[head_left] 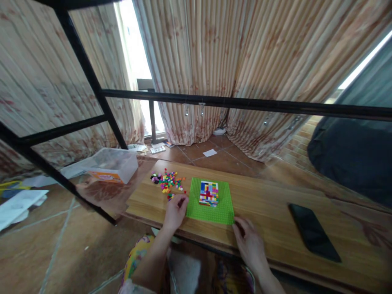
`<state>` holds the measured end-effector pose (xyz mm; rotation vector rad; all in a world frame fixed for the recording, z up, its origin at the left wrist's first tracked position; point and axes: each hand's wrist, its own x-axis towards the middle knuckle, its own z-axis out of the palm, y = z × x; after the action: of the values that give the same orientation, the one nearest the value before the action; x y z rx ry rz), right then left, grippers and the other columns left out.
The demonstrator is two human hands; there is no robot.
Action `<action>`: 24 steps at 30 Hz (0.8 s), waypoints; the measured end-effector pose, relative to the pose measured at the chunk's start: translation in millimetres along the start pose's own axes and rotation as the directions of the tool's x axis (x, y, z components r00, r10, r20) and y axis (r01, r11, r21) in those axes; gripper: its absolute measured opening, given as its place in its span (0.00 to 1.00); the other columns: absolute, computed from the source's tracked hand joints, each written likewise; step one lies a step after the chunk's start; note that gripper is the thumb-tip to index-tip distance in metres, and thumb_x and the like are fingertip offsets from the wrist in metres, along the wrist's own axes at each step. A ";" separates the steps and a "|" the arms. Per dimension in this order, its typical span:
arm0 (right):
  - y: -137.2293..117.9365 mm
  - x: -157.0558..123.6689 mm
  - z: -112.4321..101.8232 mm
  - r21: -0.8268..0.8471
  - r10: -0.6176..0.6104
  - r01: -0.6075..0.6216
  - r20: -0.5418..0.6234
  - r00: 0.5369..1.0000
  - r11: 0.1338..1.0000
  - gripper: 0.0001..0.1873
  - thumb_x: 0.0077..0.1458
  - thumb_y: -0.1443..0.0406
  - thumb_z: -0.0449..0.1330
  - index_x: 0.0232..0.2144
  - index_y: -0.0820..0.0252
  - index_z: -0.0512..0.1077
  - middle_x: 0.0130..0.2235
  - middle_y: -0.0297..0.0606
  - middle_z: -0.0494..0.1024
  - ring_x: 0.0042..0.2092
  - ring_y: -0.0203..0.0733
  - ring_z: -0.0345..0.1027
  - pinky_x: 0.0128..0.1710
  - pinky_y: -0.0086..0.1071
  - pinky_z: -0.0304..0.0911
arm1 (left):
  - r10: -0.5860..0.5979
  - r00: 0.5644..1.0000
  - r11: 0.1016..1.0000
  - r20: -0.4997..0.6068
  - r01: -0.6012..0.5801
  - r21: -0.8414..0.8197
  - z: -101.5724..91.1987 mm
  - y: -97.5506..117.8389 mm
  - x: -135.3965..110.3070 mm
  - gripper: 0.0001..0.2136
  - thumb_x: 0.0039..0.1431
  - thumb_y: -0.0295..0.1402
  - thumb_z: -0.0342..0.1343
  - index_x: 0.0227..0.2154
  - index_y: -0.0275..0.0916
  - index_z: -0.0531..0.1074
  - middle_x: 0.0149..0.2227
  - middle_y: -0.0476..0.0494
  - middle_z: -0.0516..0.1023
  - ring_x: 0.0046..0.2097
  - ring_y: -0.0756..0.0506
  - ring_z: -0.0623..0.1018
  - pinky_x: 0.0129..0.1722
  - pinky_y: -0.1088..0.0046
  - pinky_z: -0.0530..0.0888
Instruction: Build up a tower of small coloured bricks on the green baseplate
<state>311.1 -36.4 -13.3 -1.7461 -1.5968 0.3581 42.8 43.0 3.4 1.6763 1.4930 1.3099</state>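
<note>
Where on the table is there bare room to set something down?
On the table, between the green board and the phone, beyond the right hand. A smaller patch lies between the loose bricks and the table's left end. Crowded: around those bricks and the left hand.

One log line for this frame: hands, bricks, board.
left hand: by loose bricks, contents unclear; right hand: at near right corner of green board; brick build: on green board; phone: on table, right

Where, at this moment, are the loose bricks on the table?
In the head view, the loose bricks lie toward the left end of the wooden table, left of the green baseplate and mostly beyond the left hand.
</note>
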 end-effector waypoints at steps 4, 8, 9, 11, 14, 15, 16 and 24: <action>4.3 -5.2 -1.1 -0.111 -0.185 0.184 -0.001 0.983 0.977 0.21 0.62 0.56 0.49 0.49 0.58 0.73 0.54 0.46 0.73 0.54 0.50 0.65 0.55 0.47 0.61 | 0.017 0.999 0.997 -0.045 -0.014 0.080 -1.8 0.8 -2.5 0.09 0.59 0.35 0.52 0.30 0.39 0.75 0.30 0.46 0.77 0.34 0.47 0.75 0.37 0.71 0.71; -10.0 -3.2 -0.9 -0.198 -0.300 0.312 0.089 0.950 0.929 0.22 0.64 0.57 0.48 0.55 0.57 0.69 0.58 0.44 0.70 0.59 0.51 0.61 0.58 0.47 0.57 | 0.019 0.998 0.989 -0.063 -0.009 0.147 0.3 2.7 -0.8 0.08 0.58 0.34 0.53 0.28 0.39 0.75 0.28 0.47 0.76 0.32 0.47 0.75 0.35 0.72 0.71; -13.3 -3.5 0.2 -0.206 -0.324 0.347 0.135 0.936 0.915 0.22 0.64 0.57 0.48 0.56 0.57 0.69 0.58 0.43 0.70 0.60 0.51 0.60 0.59 0.47 0.55 | 0.017 0.997 0.987 -0.074 -0.004 0.163 1.4 3.3 -0.7 0.08 0.58 0.33 0.53 0.28 0.38 0.75 0.28 0.47 0.76 0.32 0.47 0.75 0.34 0.72 0.71; -16.2 -5.8 3.4 -0.222 -0.357 0.398 0.201 0.912 0.890 0.23 0.64 0.57 0.48 0.56 0.57 0.68 0.59 0.42 0.70 0.61 0.51 0.60 0.59 0.47 0.53 | 0.014 0.995 0.981 -0.097 0.005 0.195 3.7 4.2 -0.9 0.08 0.58 0.33 0.52 0.28 0.38 0.75 0.27 0.47 0.76 0.31 0.48 0.74 0.33 0.73 0.70; -9.0 -12.7 9.5 -0.261 -0.382 0.427 0.206 0.901 0.866 0.23 0.64 0.57 0.48 0.56 0.56 0.69 0.60 0.41 0.70 0.61 0.51 0.60 0.60 0.47 0.50 | 0.019 0.992 0.970 -0.121 0.011 0.243 6.0 4.8 -1.1 0.07 0.57 0.30 0.52 0.27 0.37 0.74 0.27 0.48 0.75 0.30 0.49 0.73 0.32 0.74 0.70; -3.8 -15.2 11.3 -0.274 -0.391 0.432 0.194 0.900 0.859 0.23 0.64 0.57 0.48 0.56 0.56 0.69 0.59 0.41 0.70 0.61 0.52 0.60 0.60 0.47 0.50 | 0.023 0.992 0.966 -0.126 0.011 0.257 6.4 4.6 -0.9 0.07 0.57 0.29 0.52 0.27 0.37 0.74 0.26 0.48 0.75 0.30 0.49 0.73 0.32 0.74 0.69; 2.3 -17.7 12.7 -0.289 -0.400 0.438 0.181 0.898 0.852 0.23 0.64 0.56 0.48 0.56 0.57 0.69 0.59 0.41 0.70 0.61 0.52 0.60 0.59 0.47 0.51 | 0.027 0.991 0.962 -0.130 0.009 0.272 6.7 4.2 -0.7 0.07 0.57 0.28 0.52 0.27 0.37 0.74 0.26 0.48 0.74 0.30 0.49 0.73 0.32 0.74 0.69; 32.2 -25.3 -4.2 -0.417 -0.429 0.428 0.097 0.898 0.802 0.24 0.64 0.54 0.44 0.50 0.56 0.73 0.54 0.42 0.75 0.53 0.54 0.66 0.52 0.49 0.56 | 0.029 0.987 0.937 -0.157 0.028 0.350 11.6 -4.1 1.8 0.06 0.57 0.26 0.52 0.29 0.38 0.74 0.29 0.47 0.73 0.32 0.48 0.73 0.36 0.72 0.70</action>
<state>332.9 -60.4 -38.6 -1.6091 -2.1266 -0.2406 51.4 48.1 -4.1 1.8204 1.9142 1.2578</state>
